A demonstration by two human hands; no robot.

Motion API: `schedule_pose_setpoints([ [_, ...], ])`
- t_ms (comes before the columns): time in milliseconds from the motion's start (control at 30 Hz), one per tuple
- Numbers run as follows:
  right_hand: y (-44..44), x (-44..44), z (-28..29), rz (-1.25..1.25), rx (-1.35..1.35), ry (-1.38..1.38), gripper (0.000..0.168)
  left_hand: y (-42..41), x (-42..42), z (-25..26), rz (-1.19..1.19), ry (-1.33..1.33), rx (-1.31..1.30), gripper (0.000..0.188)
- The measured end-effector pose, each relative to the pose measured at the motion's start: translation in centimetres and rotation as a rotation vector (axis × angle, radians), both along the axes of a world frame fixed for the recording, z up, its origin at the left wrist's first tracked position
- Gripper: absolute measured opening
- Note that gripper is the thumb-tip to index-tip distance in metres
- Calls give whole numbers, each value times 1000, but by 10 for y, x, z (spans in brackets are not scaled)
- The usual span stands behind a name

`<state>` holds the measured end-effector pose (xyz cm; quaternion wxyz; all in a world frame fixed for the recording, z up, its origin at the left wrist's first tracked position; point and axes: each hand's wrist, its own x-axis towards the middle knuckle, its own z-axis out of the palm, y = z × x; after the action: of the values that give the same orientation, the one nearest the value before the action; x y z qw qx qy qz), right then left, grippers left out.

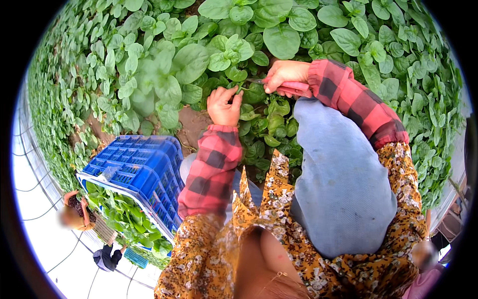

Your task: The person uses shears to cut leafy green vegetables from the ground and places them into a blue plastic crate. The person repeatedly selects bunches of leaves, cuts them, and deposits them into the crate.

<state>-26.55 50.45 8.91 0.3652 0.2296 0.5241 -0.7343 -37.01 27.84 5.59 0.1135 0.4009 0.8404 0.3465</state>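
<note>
My left hand (224, 107) pinches a green stem (241, 87) between thumb and fingertips, low among the leafy green plants (233, 50). My right hand (286, 76) grips a pair of red-handled snips (295, 88). Their metal blades point left and end close beside the pinched stem, partly hidden by leaves. Whether the blades touch the stem, I cannot tell. Smaller, rounded leaves (276, 123) grow just below the two hands, in front of my knee.
A blue plastic crate (143, 160) holding cut leafy greens (129, 216) stands left of my left arm. Bare soil (194, 125) shows between crate and plants. My denim-covered knee (336, 168) rises under my right arm. Other people (76, 215) are at far left and lower right.
</note>
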Motion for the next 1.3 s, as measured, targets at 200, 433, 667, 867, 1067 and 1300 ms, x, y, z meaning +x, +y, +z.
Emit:
schedule_pose_setpoints([
  [200, 31, 40, 21, -80, 83, 47, 32, -3, 3, 51, 18, -386, 391, 27],
  [433, 5, -2, 39, -105, 262, 199, 25, 58, -9, 85, 134, -257, 78, 68],
  [667, 5, -2, 41, -143, 5, 79, 24, 18, -53, 20, 479, -496, 217, 27],
  [867, 0, -16, 52, -70, -127, -75, 28, 5, -44, 20, 479, -707, 251, 26],
  [1067, -15, -28, 31, -27, -44, 53, 22, 6, -34, 30, 443, -755, 248, 20],
  [1300, 8, -8, 51, 29, -83, 95, 29, -19, -34, 74, 329, -1071, 456, 12],
])
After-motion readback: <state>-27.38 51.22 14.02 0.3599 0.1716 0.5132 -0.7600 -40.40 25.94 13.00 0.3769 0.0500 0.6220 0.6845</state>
